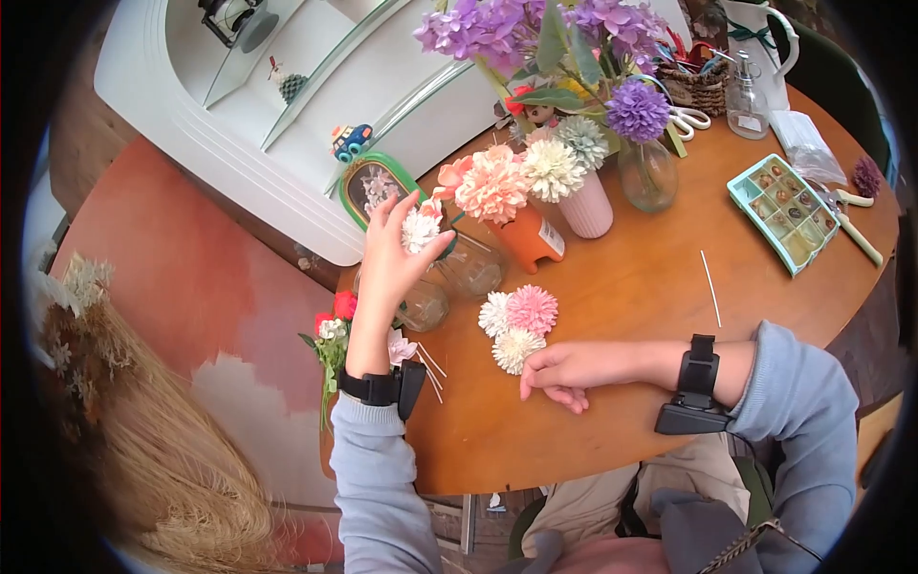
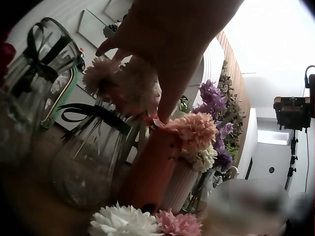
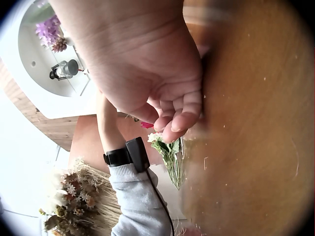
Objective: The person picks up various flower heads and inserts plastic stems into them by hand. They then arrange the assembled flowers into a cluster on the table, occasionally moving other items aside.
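My left hand [image 1: 390,256] reaches over the glass vases, with thumb and fingers spread around a white flower head [image 1: 420,231]. In the left wrist view, this hand [image 2: 165,44] arches over pale blooms [image 2: 135,83] above a glass vase [image 2: 86,162] with a dark ribbon. My right hand [image 1: 574,371] rests at the table by a cream flower head [image 1: 518,351], its fingers loosely curled and holding nothing. A pink flower head [image 1: 532,311] and a white one [image 1: 494,314] lie against the cream one.
An orange vase [image 1: 529,247] with peach flowers, a pink vase [image 1: 587,208] and a glass vase [image 1: 648,177] stand behind. To the right lies a compartment box [image 1: 784,212]. White sticks [image 1: 432,371] and red roses [image 1: 344,305] are by my left forearm. Dried grass [image 1: 182,421] fills the left.
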A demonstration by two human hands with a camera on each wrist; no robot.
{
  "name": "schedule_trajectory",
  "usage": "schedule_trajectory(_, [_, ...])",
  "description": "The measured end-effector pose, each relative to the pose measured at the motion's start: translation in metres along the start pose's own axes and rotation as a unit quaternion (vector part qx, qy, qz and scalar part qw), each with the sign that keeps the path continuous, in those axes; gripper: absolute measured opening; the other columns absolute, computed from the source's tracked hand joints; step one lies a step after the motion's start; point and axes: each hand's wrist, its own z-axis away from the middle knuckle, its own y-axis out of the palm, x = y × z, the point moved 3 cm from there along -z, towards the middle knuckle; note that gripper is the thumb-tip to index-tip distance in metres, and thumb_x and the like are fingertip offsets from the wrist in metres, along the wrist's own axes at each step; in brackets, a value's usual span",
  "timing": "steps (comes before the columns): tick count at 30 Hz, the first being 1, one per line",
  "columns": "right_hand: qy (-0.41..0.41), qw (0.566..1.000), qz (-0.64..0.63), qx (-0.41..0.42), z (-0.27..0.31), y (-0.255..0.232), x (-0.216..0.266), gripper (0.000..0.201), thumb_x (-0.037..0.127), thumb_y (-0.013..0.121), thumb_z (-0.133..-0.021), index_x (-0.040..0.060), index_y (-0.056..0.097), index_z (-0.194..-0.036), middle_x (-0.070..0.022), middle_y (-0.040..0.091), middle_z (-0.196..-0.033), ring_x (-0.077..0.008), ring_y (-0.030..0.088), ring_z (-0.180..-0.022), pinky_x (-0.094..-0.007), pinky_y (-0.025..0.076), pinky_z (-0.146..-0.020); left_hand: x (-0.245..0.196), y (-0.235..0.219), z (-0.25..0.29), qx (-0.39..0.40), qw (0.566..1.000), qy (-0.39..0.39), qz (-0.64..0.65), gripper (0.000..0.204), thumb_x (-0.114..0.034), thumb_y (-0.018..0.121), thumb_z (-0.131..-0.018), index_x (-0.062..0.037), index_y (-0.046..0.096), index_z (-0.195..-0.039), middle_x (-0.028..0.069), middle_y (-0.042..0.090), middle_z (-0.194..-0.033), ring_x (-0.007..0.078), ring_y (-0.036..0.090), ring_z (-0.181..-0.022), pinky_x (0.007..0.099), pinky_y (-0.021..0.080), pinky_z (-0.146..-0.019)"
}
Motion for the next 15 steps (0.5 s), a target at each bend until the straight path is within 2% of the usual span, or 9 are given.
schedule_trajectory(2, [0.000,1.000,0.000,0.001,0.000,0.000,0.000,0.027,0.024,0.036,-0.098,0.0034,0.052,-0.105,0.0010,0.051,-0.060,-0.0088,0.053,-0.052,-0.0217,0.045,-0.049,0.006,0.004,-0.006,0.028,1.000,0.001,0.006,0.051,-0.032,0.073,-0.074,-0.0052,0.058,-0.115,0.0167,0.050,-0.123,0.0292,0.050,-0.114,0.0376,0.039,-0.097])
schedule_trajectory(3, [-0.003,1.000,0.000,0.002,-0.001,0.000,-0.001,0.027,0.023,0.036,-0.097,0.0033,0.052,-0.105,0.0008,0.051,-0.060,-0.0089,0.053,-0.052,-0.0218,0.045,-0.049,0.000,0.002,-0.006,0.010,1.000,0.009,0.023,0.040,-0.030,0.071,-0.077,-0.0029,0.061,-0.105,0.0144,0.056,-0.111,0.0270,0.056,-0.104,0.0365,0.042,-0.093])
schedule_trajectory(6, [-0.006,1.000,-0.001,0.005,-0.002,0.000,-0.002,0.026,0.023,0.036,-0.097,0.0034,0.052,-0.105,0.0006,0.051,-0.060,-0.0091,0.053,-0.051,-0.0219,0.045,-0.048,0.008,0.005,-0.008,0.012,0.996,-0.061,0.068,0.032,-0.026,0.068,-0.080,-0.0034,0.063,-0.102,0.0147,0.057,-0.109,0.0274,0.058,-0.098,0.0356,0.044,-0.089])
schedule_trajectory(12, [-0.005,1.000,-0.003,0.005,-0.003,-0.001,-0.003,0.026,0.023,0.036,-0.097,0.0036,0.052,-0.105,0.0004,0.051,-0.060,-0.0093,0.053,-0.051,-0.0222,0.045,-0.048,0.011,0.003,-0.009,0.004,1.000,0.001,0.009,0.022,-0.019,0.066,-0.081,-0.0019,0.062,-0.094,0.0136,0.059,-0.095,0.0261,0.059,-0.092,0.0302,0.046,-0.080])
schedule_trajectory(15, [-0.003,1.000,-0.001,0.002,-0.002,0.000,-0.002,0.026,0.022,0.036,-0.096,0.0036,0.052,-0.105,0.0003,0.051,-0.060,-0.0095,0.053,-0.051,-0.0222,0.045,-0.048,0.007,0.003,-0.007,-0.026,0.999,0.030,-0.004,0.014,-0.009,0.064,-0.080,-0.0004,0.060,-0.090,0.0130,0.058,-0.089,0.0273,0.059,-0.089,0.0304,0.045,-0.075])
